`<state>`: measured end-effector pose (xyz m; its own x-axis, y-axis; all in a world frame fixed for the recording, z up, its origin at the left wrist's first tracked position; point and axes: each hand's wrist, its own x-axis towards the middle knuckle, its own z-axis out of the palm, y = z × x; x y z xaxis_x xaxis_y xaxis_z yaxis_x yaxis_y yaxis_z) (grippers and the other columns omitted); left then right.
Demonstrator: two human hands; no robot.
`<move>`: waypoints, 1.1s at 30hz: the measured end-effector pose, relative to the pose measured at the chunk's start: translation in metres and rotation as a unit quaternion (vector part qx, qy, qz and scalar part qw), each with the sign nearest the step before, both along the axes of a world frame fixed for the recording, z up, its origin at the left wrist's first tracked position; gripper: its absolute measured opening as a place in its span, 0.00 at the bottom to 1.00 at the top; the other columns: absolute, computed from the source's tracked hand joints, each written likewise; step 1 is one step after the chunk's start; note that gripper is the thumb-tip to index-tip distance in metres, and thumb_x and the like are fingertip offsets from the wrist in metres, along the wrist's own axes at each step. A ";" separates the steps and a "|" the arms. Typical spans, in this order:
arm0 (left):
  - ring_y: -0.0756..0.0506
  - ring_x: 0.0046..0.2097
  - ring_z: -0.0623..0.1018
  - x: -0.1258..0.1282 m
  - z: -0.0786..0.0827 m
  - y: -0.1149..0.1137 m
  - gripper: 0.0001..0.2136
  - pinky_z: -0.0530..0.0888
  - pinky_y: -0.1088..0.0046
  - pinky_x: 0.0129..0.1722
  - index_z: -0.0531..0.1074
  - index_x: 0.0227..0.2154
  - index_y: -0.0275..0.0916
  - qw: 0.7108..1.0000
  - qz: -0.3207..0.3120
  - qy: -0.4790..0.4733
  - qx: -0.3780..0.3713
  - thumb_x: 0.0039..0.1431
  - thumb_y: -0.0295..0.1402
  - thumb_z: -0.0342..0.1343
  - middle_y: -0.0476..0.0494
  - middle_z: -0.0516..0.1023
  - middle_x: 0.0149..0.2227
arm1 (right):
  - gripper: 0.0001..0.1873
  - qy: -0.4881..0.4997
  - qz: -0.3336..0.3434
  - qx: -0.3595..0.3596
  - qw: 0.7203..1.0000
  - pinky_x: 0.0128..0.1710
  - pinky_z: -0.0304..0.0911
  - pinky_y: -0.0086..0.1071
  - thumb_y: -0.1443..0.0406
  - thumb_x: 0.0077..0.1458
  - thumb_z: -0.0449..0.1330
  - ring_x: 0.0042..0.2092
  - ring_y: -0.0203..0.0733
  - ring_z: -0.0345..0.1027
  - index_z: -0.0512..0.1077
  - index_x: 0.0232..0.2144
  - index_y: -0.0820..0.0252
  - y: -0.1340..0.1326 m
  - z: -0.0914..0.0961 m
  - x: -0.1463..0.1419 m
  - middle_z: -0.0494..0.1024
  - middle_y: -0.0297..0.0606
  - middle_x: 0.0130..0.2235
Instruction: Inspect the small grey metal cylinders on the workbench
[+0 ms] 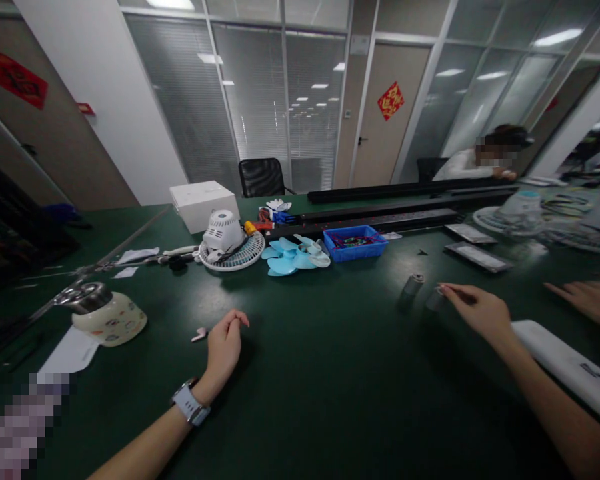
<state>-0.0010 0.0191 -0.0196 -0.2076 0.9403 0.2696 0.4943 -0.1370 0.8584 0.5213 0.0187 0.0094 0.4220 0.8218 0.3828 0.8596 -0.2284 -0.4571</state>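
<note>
My right hand (pixel 483 315) pinches the top of a small grey metal cylinder (pixel 434 300), which is somewhat blurred. A second metal cylinder (pixel 413 285) stands upright on the table just to the left of it. My left hand (pixel 224 345), with a pale-banded watch on the wrist, rests loosely curled over the table, and I see nothing in it. Close beside its fingers lies a small pale pink piece shaped like an earbud (pixel 200 334).
Across the dark green table (pixel 325 367) are a blue tray (pixel 356 251) of wires, light-blue fan blades (pixel 290 256), a white fan part (pixel 224 232), a white box (pixel 205 200) and a patterned flask (pixel 110 320). Another person's hand (pixel 587 303) lies at right, near a white case (pixel 565 363).
</note>
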 end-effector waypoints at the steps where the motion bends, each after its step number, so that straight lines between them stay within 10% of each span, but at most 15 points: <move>1: 0.48 0.22 0.64 0.000 0.000 0.000 0.09 0.58 0.74 0.24 0.67 0.24 0.41 1.000 0.002 0.001 -0.002 0.54 0.34 0.43 0.54 0.61 0.17 | 0.19 0.016 -0.007 -0.003 1.000 0.37 0.64 0.35 0.53 0.51 0.56 0.38 0.47 0.73 0.79 0.39 0.55 0.000 0.001 -0.001 0.81 0.41 0.40; 10: 0.47 0.22 0.65 0.001 0.003 -0.002 0.10 0.58 0.74 0.25 0.67 0.24 0.41 1.000 0.002 0.020 0.002 0.54 0.34 0.43 0.54 0.62 0.18 | 0.29 0.019 0.009 -0.043 0.999 0.47 0.65 0.36 0.50 0.52 0.55 0.49 0.51 0.71 0.75 0.50 0.60 -0.006 0.010 -0.005 0.77 0.43 0.49; 15: 0.48 0.23 0.65 0.002 0.004 -0.001 0.10 0.59 0.73 0.25 0.67 0.23 0.41 1.000 -0.001 0.022 0.008 0.53 0.34 0.43 0.54 0.62 0.18 | 0.41 -0.146 0.063 -0.040 0.986 0.57 0.56 0.43 0.46 0.49 0.57 0.57 0.54 0.64 0.65 0.58 0.67 0.013 0.032 -0.019 0.71 0.51 0.55; 20: 0.48 0.23 0.64 0.002 0.003 -0.001 0.10 0.59 0.74 0.25 0.67 0.24 0.41 1.000 -0.001 0.019 0.011 0.54 0.33 0.43 0.54 0.62 0.18 | 0.32 -0.209 0.116 -0.204 0.949 0.44 0.65 0.46 0.46 0.49 0.59 0.46 0.58 0.72 0.74 0.50 0.59 0.058 0.043 -0.029 0.79 0.49 0.43; 24: 0.48 0.24 0.66 0.005 0.005 -0.003 0.10 0.60 0.74 0.26 0.67 0.23 0.40 0.999 0.005 0.030 0.018 0.55 0.31 0.42 0.54 0.63 0.19 | 0.25 -0.179 0.126 -0.204 0.954 0.37 0.67 0.40 0.48 0.45 0.63 0.40 0.54 0.74 0.79 0.41 0.57 0.077 0.042 -0.037 0.81 0.44 0.37; 29: 0.49 0.24 0.67 0.013 0.010 -0.005 0.13 0.61 0.74 0.27 0.72 0.27 0.39 0.998 -0.004 0.053 0.021 0.58 0.32 0.42 0.53 0.66 0.20 | 0.22 -0.056 0.254 -0.160 0.952 0.33 0.67 0.35 0.50 0.42 0.65 0.35 0.46 0.75 0.80 0.38 0.54 0.060 0.041 -0.115 0.81 0.39 0.33; 33: 0.50 0.27 0.68 0.024 0.017 -0.012 0.14 0.64 0.75 0.29 0.73 0.43 0.40 0.995 -0.075 0.045 0.037 0.62 0.37 0.47 0.52 0.70 0.25 | 0.27 0.076 0.474 -0.110 0.871 0.36 0.69 0.34 0.54 0.38 0.69 0.35 0.41 0.75 0.77 0.43 0.53 0.033 0.031 -0.220 0.81 0.35 0.35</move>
<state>0.0225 0.0071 -0.0026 -0.0384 0.9357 0.3506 0.5385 -0.2762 0.7961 0.3011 0.0512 0.0405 -0.4531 0.8749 0.1709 0.6437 0.4537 -0.6162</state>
